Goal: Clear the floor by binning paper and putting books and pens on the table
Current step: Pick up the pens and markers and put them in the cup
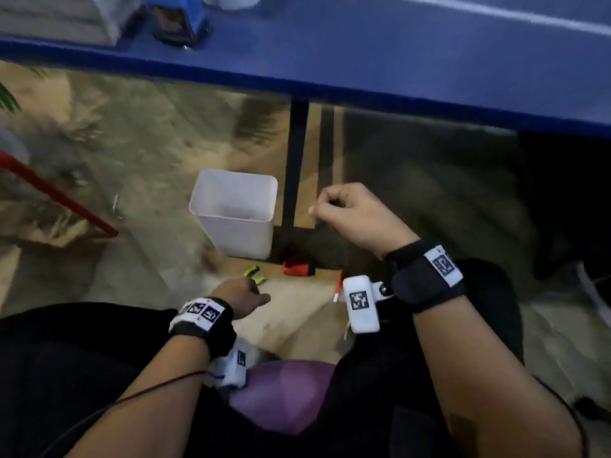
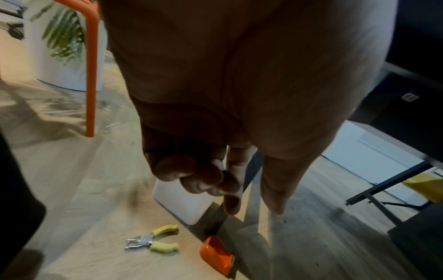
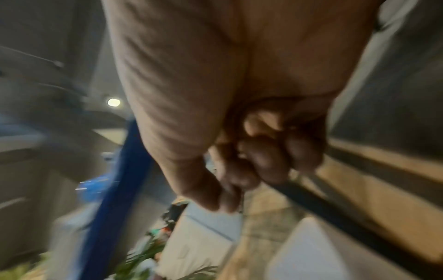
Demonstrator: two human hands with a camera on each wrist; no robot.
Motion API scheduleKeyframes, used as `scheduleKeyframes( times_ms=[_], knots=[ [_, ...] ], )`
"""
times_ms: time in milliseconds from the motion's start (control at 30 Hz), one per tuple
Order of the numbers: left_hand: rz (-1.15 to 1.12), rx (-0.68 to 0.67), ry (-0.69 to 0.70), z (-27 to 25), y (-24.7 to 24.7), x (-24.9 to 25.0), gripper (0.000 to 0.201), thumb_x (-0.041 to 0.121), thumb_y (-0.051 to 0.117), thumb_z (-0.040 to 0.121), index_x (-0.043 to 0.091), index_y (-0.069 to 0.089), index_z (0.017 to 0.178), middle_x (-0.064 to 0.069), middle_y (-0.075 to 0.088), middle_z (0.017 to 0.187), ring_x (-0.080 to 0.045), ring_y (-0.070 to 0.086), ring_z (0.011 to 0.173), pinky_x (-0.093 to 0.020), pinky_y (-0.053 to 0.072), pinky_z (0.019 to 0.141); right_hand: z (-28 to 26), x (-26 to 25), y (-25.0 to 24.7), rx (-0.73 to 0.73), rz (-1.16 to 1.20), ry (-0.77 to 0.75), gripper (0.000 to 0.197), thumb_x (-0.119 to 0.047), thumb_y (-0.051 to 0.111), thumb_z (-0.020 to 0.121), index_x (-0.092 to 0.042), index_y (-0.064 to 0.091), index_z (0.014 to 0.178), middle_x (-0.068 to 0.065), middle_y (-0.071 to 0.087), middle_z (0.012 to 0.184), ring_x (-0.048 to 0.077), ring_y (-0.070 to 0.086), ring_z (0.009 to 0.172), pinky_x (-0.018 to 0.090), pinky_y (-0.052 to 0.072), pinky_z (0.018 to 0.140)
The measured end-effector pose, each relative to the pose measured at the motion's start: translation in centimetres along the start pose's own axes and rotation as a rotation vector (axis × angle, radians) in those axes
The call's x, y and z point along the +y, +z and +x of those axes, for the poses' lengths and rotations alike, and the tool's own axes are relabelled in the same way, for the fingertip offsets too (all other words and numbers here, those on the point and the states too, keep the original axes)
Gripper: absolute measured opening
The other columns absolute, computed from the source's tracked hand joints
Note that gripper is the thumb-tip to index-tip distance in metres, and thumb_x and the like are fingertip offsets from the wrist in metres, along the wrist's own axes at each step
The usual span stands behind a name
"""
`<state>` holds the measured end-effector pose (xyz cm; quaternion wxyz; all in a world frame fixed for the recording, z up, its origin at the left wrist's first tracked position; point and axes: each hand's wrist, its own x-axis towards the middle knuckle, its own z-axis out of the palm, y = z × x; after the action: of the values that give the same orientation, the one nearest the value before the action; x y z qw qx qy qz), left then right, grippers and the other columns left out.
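Observation:
A white bin (image 1: 198, 200) stands open on the wooden floor beside the black table leg (image 1: 296, 166); the left wrist view shows the bin (image 2: 182, 204) behind my fingers. A red pen (image 1: 339, 285) lies on the floor, partly hidden by my right wrist camera. My left hand (image 1: 254, 294) hangs low over the floor, fingers loosely curled and holding nothing (image 2: 251, 208). My right hand (image 1: 325, 206) is raised right of the bin, fingers curled into the palm with nothing seen in them (image 3: 239, 180). The blue table (image 1: 396, 61) spans the top.
Yellow-handled pliers (image 1: 254, 275) (image 2: 153, 240) and an orange stapler-like object (image 1: 297, 268) (image 2: 215, 254) lie on the floor in front of the bin. An orange chair leg (image 1: 56, 193) (image 2: 92, 75) stands at left by a white plant pot (image 2: 67, 66). A blue object (image 1: 178, 21) sits on the table.

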<state>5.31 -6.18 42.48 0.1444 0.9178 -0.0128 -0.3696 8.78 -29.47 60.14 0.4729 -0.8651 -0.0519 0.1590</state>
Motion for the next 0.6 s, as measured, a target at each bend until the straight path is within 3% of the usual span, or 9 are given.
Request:
scheduleKeyframes(
  times_ms=[67,133,233,367,433,500,600],
  knots=[
    [-0.007,0.012,0.004,1.1,-0.3,0.8,0.040,0.052,0.060,0.091,0.015,0.071,0.100,0.002,0.065,0.107,-0.020,0.058,0.096,-0.024,0.039,0.074,1.3,5.1,-0.1,-0.111,-0.036,0.261,0.025,-0.027,0.065,0.099,-0.010,0.074,0.083,-0.011,0.057,0.061,0.003,0.053,0.055,0.017,0.042,0.053],
    [0.012,0.021,0.007,2.4,-0.5,1.6,0.040,0.055,0.060,0.089,0.017,0.070,0.098,0.001,0.065,0.103,-0.021,0.060,0.097,-0.026,0.041,0.074,2.8,9.9,-0.2,-0.107,0.052,0.449,0.024,-0.027,0.064,0.098,-0.016,0.069,0.076,-0.006,0.053,0.059,0.011,0.047,0.051,0.024,0.036,0.048],
    [0.060,0.013,0.024,5.0,-0.2,3.2,0.038,0.061,0.059,0.084,0.025,0.065,0.093,0.000,0.067,0.107,-0.020,0.059,0.094,-0.030,0.047,0.080,4.5,16.4,-0.1,0.098,0.208,0.673,0.027,-0.022,0.061,0.098,-0.015,0.063,0.072,-0.001,0.049,0.059,0.015,0.042,0.047,0.027,0.032,0.046],
    [0.117,-0.036,0.041,8.4,0.9,6.7,0.029,0.052,0.058,0.091,0.023,0.063,0.092,0.006,0.059,0.081,-0.017,0.054,0.083,-0.027,0.037,0.068,5.4,24.2,0.9,0.313,0.306,0.863,0.027,-0.019,0.061,0.091,-0.013,0.063,0.065,0.002,0.054,0.055,0.018,0.047,0.043,0.024,0.035,0.043],
    [0.180,-0.049,0.063,10.6,2.0,8.3,0.026,0.053,0.057,0.090,0.027,0.060,0.087,0.006,0.060,0.083,-0.018,0.054,0.082,-0.027,0.038,0.068,5.9,30.8,3.1,0.320,0.340,0.945,0.022,-0.028,0.063,0.080,-0.011,0.066,0.065,0.007,0.062,0.058,0.025,0.055,0.048,0.030,0.044,0.048],
    [0.242,-0.070,0.100,13.3,4.0,9.7,0.027,0.056,0.056,0.087,0.029,0.060,0.084,0.005,0.063,0.090,-0.019,0.057,0.083,-0.029,0.045,0.073,5.5,37.1,6.1,0.314,0.347,1.037,0.029,-0.037,0.063,0.069,-0.010,0.069,0.075,0.012,0.071,0.075,0.031,0.066,0.064,0.043,0.055,0.063],
    [0.266,-0.098,0.152,16.7,7.9,12.0,0.019,0.047,0.059,0.088,0.029,0.062,0.092,0.002,0.065,0.094,-0.020,0.058,0.087,-0.027,0.043,0.073,2.9,40.5,10.4,0.306,0.339,1.131,0.032,-0.041,0.061,0.081,-0.010,0.069,0.087,0.008,0.074,0.089,0.030,0.071,0.082,0.044,0.064,0.086]
  ],
)
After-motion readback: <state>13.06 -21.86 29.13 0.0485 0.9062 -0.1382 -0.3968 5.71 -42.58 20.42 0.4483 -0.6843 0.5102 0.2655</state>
